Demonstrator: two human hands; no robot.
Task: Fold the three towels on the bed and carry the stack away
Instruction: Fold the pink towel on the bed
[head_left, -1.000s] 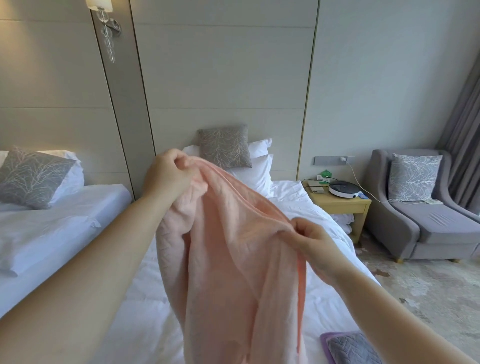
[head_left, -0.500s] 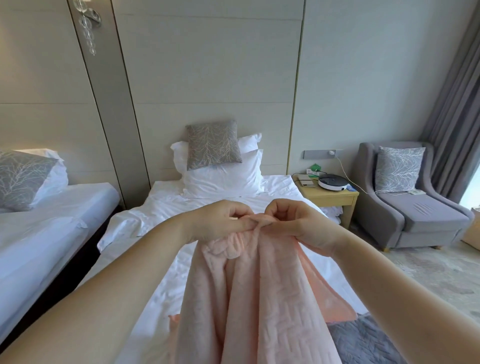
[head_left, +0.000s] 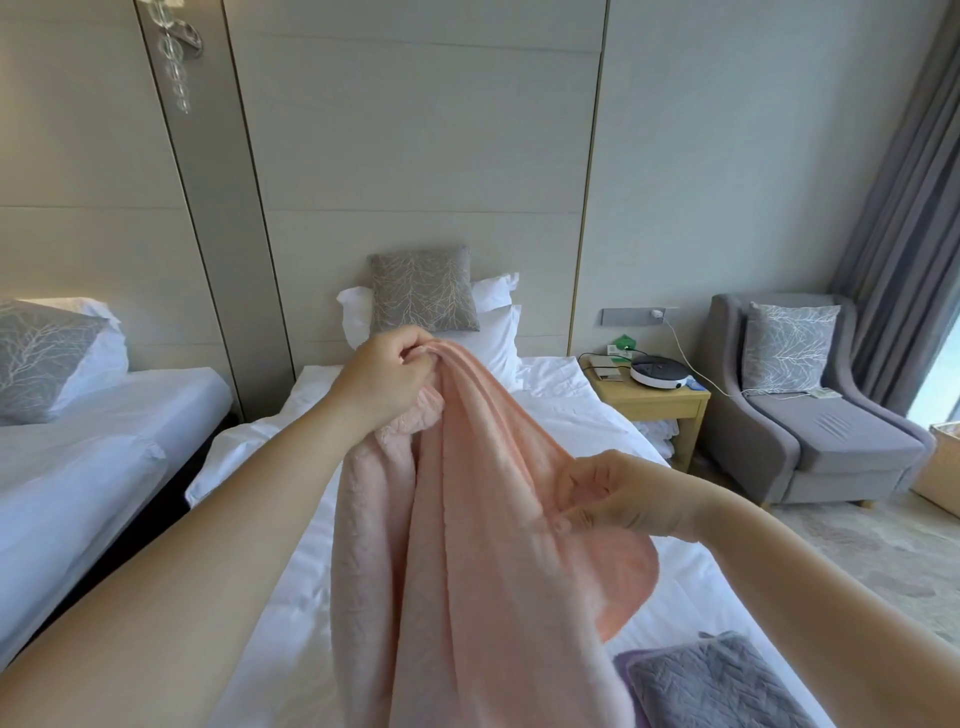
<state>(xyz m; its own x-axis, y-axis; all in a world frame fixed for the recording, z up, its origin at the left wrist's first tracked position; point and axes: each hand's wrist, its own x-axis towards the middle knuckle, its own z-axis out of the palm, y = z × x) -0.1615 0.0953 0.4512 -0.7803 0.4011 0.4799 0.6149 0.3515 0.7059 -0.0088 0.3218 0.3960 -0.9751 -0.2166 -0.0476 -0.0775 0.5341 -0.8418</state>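
Pink towel (head_left: 493, 561) in both hands (head_left: 384, 379) (head_left: 628, 499) over white bed (head_left: 571, 426)

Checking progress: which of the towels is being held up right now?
The pink towel, gripped by the left hand and right hand; the grey towel lies on the purple towel on the bed.

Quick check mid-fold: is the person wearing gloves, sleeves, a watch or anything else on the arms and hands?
No. The left hand and right hand are bare, without gloves. The left forearm and right forearm are bare too: no sleeve, cuff, watch or bracelet shows at either wrist. No ring is visible on the fingers that show.
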